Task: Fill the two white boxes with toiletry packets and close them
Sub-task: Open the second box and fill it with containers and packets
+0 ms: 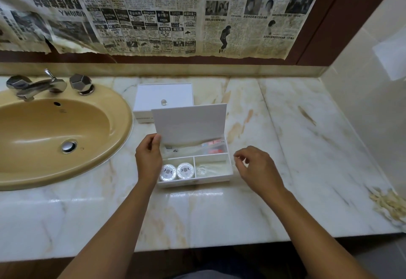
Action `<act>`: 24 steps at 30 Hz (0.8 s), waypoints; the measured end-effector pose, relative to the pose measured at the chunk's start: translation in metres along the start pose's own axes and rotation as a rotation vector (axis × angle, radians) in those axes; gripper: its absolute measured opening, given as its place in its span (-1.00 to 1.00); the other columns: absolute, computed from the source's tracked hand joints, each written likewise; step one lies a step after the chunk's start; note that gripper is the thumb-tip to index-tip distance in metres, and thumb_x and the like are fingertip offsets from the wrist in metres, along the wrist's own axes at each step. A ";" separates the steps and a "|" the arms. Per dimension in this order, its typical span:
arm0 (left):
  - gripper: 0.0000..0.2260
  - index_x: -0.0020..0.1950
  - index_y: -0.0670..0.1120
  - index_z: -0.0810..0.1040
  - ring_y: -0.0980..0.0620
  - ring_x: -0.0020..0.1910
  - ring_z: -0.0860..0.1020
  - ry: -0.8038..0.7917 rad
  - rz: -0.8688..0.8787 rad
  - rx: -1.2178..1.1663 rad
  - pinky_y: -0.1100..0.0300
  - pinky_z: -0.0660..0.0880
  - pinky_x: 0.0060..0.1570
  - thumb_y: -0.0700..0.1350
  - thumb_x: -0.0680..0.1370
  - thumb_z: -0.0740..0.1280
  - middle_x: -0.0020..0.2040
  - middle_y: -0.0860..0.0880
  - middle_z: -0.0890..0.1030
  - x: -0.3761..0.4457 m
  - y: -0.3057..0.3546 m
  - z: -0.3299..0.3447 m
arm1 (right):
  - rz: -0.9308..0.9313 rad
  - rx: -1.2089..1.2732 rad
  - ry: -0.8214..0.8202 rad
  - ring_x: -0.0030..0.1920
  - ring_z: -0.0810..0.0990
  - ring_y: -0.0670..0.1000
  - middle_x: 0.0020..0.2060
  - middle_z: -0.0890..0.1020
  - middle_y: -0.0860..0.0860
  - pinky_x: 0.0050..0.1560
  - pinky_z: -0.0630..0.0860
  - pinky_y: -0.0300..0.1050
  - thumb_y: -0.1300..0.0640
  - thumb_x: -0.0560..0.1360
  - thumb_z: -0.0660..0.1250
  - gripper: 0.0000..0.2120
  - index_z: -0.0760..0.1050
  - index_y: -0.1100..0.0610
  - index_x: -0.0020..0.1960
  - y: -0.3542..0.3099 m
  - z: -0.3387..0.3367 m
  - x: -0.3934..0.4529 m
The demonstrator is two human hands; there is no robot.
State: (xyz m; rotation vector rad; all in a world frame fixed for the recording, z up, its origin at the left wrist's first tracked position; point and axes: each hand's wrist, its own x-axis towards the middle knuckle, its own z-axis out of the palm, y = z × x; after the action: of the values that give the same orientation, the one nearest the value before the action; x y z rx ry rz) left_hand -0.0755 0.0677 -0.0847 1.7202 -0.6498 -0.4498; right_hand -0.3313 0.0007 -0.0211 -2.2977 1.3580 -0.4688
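A white box [229, 170] stands open on the marble counter, its lid [190, 122] tilted up. Two round white soaps [177, 171] lie in its front left compartment, clear packets [211, 168] in the front right, and red-and-clear packets [212, 145] in the back section. My left hand [148, 157] pinches the lid's lower left corner. My right hand [256, 166] hovers just right of the box, fingers loosely curled and holding nothing. A second white box [163, 98], closed, with a small round knob on its lid, sits behind the first.
A tan oval sink [57, 133] with a chrome tap [37, 85] fills the left side. Newspaper sheets [153, 12] cover the wall behind. A tiled wall [373, 81] bounds the counter on the right, where crumbly debris [388, 204] lies near the corner.
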 end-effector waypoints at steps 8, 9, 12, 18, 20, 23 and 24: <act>-0.85 -0.05 -0.10 0.57 0.35 -0.19 0.51 0.009 0.000 0.021 0.51 0.38 -0.16 -0.13 0.63 0.23 -0.13 0.04 0.61 0.001 -0.001 0.000 | 0.189 -0.115 -0.230 -0.13 0.52 -0.08 -0.10 0.60 -0.07 -0.11 0.46 -0.21 0.16 0.49 0.31 -0.87 0.62 0.05 -0.02 0.036 -0.003 -0.021; -0.85 -0.05 -0.10 0.57 0.35 -0.20 0.51 0.009 0.002 0.020 0.52 0.38 -0.16 -0.13 0.63 0.23 -0.14 0.04 0.61 0.000 0.000 0.001 | 0.201 -0.127 -0.256 -0.12 0.52 -0.08 -0.10 0.59 -0.07 -0.11 0.46 -0.21 0.16 0.48 0.31 -0.86 0.62 0.04 -0.01 0.038 -0.002 -0.023; -0.85 -0.05 -0.10 0.56 0.37 -0.19 0.51 0.008 0.002 0.020 0.53 0.37 -0.16 -0.13 0.63 0.23 -0.14 0.06 0.60 0.000 0.001 0.001 | 0.211 -0.156 -0.330 -0.04 0.52 -0.07 -0.05 0.57 -0.07 -0.06 0.46 -0.21 0.16 0.46 0.33 -0.82 0.60 0.02 0.04 0.044 0.001 -0.028; -0.85 -0.06 -0.11 0.56 0.36 -0.20 0.51 0.009 0.002 0.024 0.54 0.36 -0.18 -0.13 0.63 0.23 -0.14 0.04 0.60 0.000 0.000 0.000 | 0.239 -0.186 -0.397 0.08 0.52 -0.03 0.04 0.52 -0.06 0.00 0.43 -0.18 0.16 0.43 0.35 -0.75 0.53 -0.02 0.09 0.051 0.016 -0.034; -0.85 -0.06 -0.11 0.56 0.34 -0.19 0.52 0.012 0.002 0.023 0.53 0.36 -0.18 -0.14 0.63 0.23 -0.14 0.03 0.60 0.000 0.001 0.000 | 0.243 -0.188 -0.392 0.05 0.53 -0.02 0.02 0.52 -0.07 -0.04 0.41 -0.20 0.17 0.44 0.33 -0.78 0.53 -0.01 0.08 0.051 0.019 -0.035; -0.85 -0.06 -0.11 0.56 0.31 -0.18 0.52 0.013 0.003 0.017 0.54 0.36 -0.18 -0.15 0.63 0.23 -0.15 0.05 0.60 -0.001 0.001 0.001 | 0.223 -0.221 -0.353 -0.04 0.54 -0.03 -0.06 0.55 -0.08 -0.14 0.38 -0.23 0.18 0.48 0.27 -0.84 0.59 0.01 -0.03 0.050 0.021 -0.035; -0.85 -0.05 -0.11 0.56 0.30 -0.18 0.52 0.012 0.004 0.016 0.54 0.36 -0.18 -0.15 0.63 0.23 -0.15 0.05 0.60 -0.001 0.001 0.001 | 0.214 -0.230 -0.348 -0.07 0.54 -0.03 -0.08 0.55 -0.08 -0.17 0.37 -0.24 0.18 0.49 0.26 -0.85 0.59 0.02 -0.07 0.051 0.021 -0.036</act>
State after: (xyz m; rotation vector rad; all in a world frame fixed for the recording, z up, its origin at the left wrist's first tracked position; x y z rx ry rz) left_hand -0.0767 0.0675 -0.0837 1.7356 -0.6497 -0.4314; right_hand -0.3748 0.0144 -0.0682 -2.2375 1.5135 0.1581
